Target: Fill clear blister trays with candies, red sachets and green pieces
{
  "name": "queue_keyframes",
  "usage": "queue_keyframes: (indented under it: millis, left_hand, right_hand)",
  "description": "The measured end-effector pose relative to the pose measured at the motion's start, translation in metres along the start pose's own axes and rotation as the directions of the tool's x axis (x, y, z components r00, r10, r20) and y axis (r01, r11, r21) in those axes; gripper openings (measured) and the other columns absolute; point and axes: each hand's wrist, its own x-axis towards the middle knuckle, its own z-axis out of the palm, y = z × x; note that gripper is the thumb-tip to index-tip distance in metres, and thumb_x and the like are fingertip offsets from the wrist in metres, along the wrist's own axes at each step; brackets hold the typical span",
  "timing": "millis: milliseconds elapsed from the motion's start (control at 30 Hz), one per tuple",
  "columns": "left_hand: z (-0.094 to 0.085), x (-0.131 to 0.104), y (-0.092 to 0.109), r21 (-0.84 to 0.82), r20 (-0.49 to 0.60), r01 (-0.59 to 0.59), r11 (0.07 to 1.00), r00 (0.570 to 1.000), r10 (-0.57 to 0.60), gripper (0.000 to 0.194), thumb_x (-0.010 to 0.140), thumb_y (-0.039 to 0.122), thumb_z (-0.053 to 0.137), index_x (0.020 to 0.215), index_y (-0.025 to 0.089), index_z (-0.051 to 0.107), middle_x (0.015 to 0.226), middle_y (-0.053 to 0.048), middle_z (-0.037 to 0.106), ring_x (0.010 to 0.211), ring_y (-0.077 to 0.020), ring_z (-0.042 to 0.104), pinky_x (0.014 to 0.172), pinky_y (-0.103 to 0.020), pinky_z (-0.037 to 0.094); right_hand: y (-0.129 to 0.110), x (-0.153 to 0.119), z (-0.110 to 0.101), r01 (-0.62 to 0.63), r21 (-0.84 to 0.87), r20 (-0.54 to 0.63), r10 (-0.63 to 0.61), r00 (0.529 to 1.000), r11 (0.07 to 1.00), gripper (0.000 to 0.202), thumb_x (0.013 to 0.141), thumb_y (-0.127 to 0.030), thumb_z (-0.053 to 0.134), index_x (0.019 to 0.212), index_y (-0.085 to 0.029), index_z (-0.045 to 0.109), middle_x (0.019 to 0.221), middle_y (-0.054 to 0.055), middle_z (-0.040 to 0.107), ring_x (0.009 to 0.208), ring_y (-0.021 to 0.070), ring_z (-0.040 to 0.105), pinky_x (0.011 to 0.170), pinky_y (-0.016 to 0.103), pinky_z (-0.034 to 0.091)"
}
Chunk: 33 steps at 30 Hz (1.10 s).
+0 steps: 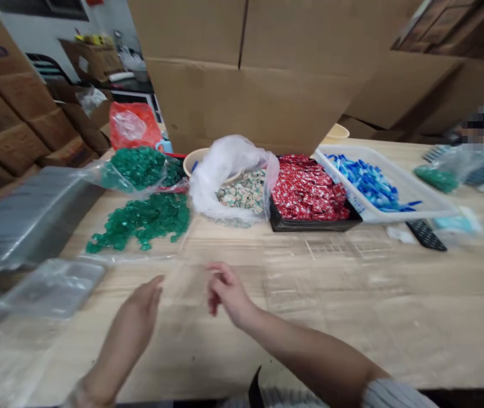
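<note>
1. Green pieces (140, 221), loose pile on clear plastic film (134, 259), left of center on the wooden table (208, 362). Closest stock to your hands; neither hand touches it.
2. Your left hand (135, 317): on the near side of the pile, fingers together and pointing away from you. Palm side hidden, blurred; can't tell if it holds anything.
3. Your right hand (229, 292): near side of the white bag (206, 190), fingers loosely bent, grip slack with gaps, nothing seen in it. Hands well apart from each other.
4. Behind the pile: open clear bag (112, 180) with more green pieces. Red bag (134, 126) behind that.
5. White bag stands open around small pale printed pieces (244, 191).
6. Just right of it: black box (316, 225), heaped with red packets (305, 190). Next, white tray (412, 213) with blue pieces (365, 181).
7. Your far left: grey stack (25, 209), clear plastic container (57, 288) just in front.
8. Clear trays (293, 272) lie right of your right hand. Black dotted item (427, 235) near the white tray.
</note>
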Motion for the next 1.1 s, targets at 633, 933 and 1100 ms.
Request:
queue_keyframes:
  millis: [633,933,1100]
  left_hand:
    - [0.086,0.016,0.114,-0.262,0.638,-0.209,0.942,0.695,0.331,0.037,0.083,0.036,0.041,0.112,0.020,0.056,0.092,-0.005,0.059,0.083,-0.0153,0.055,0.078,-0.029,0.043]
    - [0.140,-0.055,0.140,-0.282,0.703,-0.324,0.903,0.571,0.425,0.027,0.084,0.030,0.041,0.095,0.019,0.062,0.092,-0.006,0.058,0.085,-0.0157,0.053,0.078,-0.028,0.043]
    - [0.160,-0.073,0.155,-0.146,0.595,-0.547,0.824,0.617,0.515,0.025,0.085,0.027,0.038,0.084,0.019,0.062,0.087,-0.007,0.055,0.087,-0.0185,0.049,0.078,-0.032,0.041]
  right_hand:
    - [0.028,-0.136,-0.143,-0.047,-0.107,-0.379,0.003,0.925,0.993,0.057,0.065,-0.047,0.059,0.110,-0.018,0.040,0.076,0.001,0.056,0.054,0.0106,0.055,0.045,0.025,0.046]
    - [0.071,-0.224,-0.139,-0.467,-0.408,-0.669,0.091,0.738,0.784,0.029,0.079,-0.044,0.041,0.092,-0.019,0.048,0.060,-0.001,0.053,0.048,0.0138,0.053,0.043,0.024,0.039]
    - [0.073,-0.244,-0.152,-0.527,-0.743,-0.650,-0.260,0.714,0.412,0.025,0.084,-0.032,0.037,0.079,-0.018,0.057,0.080,0.006,0.058,0.069,0.0164,0.058,0.058,0.026,0.041]
